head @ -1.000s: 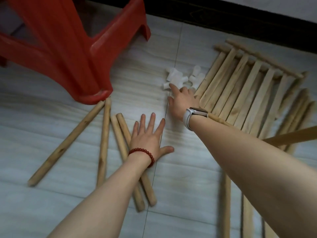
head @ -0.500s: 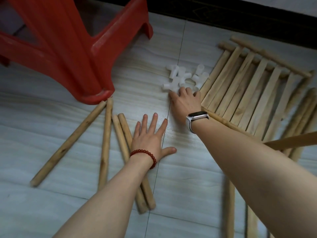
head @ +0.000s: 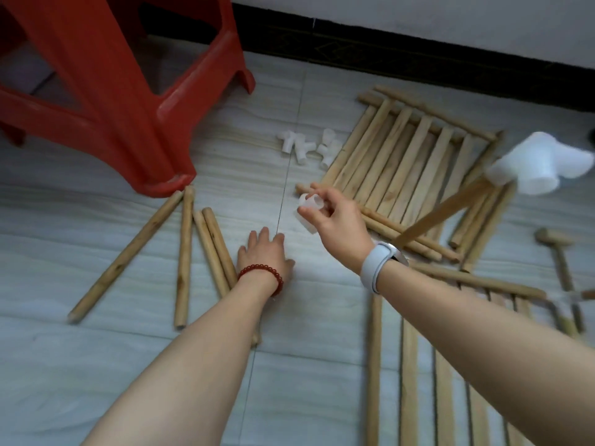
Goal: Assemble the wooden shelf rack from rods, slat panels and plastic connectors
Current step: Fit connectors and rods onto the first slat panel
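Note:
My right hand (head: 338,225) is raised above the floor, pinching a white plastic connector (head: 308,209). My left hand (head: 264,255) rests flat on the tile, fingers apart, beside several loose wooden rods (head: 183,252). More white connectors (head: 306,147) lie in a small pile next to a slat panel (head: 405,156). A rod with a white connector (head: 541,167) on its tip stands up close to the camera at the right. Another slat panel (head: 441,365) lies under my right forearm.
A red plastic stool (head: 106,91) stands at the upper left, one leg close to the loose rods. A wooden mallet (head: 560,259) lies at the right edge. A dark skirting strip (head: 402,56) and wall run along the back.
My right hand has pulled back from the connector pile and lifted, now holding one connector. The view has shifted, showing the upright rod's connector and the mallet. My left hand stays on the floor.

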Demonstrator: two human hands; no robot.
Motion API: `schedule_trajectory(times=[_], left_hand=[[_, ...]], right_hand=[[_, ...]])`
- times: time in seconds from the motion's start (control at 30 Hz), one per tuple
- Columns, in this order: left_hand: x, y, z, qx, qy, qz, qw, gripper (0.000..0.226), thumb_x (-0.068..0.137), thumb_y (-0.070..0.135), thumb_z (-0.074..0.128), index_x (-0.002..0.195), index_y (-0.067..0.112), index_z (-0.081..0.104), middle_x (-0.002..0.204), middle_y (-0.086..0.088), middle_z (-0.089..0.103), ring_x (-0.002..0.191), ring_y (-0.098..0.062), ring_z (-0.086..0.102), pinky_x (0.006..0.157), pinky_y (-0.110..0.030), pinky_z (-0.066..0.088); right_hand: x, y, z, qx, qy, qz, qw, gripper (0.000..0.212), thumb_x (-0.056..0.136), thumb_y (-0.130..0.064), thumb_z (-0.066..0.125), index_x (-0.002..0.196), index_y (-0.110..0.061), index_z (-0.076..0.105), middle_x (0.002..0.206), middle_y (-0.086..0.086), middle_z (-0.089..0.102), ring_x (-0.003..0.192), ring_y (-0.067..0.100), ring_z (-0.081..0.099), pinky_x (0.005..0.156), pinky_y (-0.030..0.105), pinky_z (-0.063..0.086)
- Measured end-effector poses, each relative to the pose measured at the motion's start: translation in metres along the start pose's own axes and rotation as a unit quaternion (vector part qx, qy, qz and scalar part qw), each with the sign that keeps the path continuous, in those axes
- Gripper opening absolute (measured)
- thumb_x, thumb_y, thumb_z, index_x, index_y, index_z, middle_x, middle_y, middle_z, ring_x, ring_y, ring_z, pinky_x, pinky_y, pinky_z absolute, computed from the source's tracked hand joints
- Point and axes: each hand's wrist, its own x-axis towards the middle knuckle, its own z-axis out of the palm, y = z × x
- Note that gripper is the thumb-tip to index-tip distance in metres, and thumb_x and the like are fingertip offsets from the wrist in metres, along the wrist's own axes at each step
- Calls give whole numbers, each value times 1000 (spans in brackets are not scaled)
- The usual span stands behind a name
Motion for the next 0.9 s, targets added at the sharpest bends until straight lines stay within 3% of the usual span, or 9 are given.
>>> schedule_trajectory(times=[0.13,0.33,0.43,0.53,0.77,0.9], left_hand=[[-46,22,-18,-66,46,31,996,46,95,31,45,138,17,39,146,-6,31,133,-25,32,105,-38,31],[-134,77,-83,-113,119,146,976,31,94,23,46,121,14,57,129,-5,51,118,-25,49,95,-36,42],[-184,110,-113,-124,138,216,959,25,93,20,47,112,13,62,117,-6,59,107,-24,56,93,-38,46],[-250,157,-134,-112,134,298,938,26,95,20,46,115,12,61,117,-5,58,105,-19,57,93,-33,46],[-351,266,-122,-97,92,430,893,27,95,21,47,118,14,59,118,-3,58,107,-17,56,94,-33,46],[-387,314,-82,-93,22,461,883,28,94,20,47,118,13,60,118,-3,61,107,-17,57,93,-26,42]], right_hand=[[-67,-19,-49,71,-38,4,997,10,86,-15,64,87,-22,58,82,0,54,72,12,51,62,23,45],[-166,-52,-134,285,-2,107,953,11,91,-8,57,82,-9,50,71,8,58,57,14,59,50,19,45],[-217,-66,-176,373,14,113,921,9,94,-5,48,93,-11,55,76,10,61,56,16,58,50,20,46],[-284,-77,-229,442,45,88,892,27,96,-4,40,108,-17,61,80,6,66,57,15,55,51,23,46],[-400,-57,-316,501,168,82,845,19,94,-4,43,101,-15,57,91,8,59,63,16,54,52,21,49],[-445,-26,-344,402,267,101,870,11,92,-7,52,91,-19,53,84,8,59,60,15,58,53,21,47]])
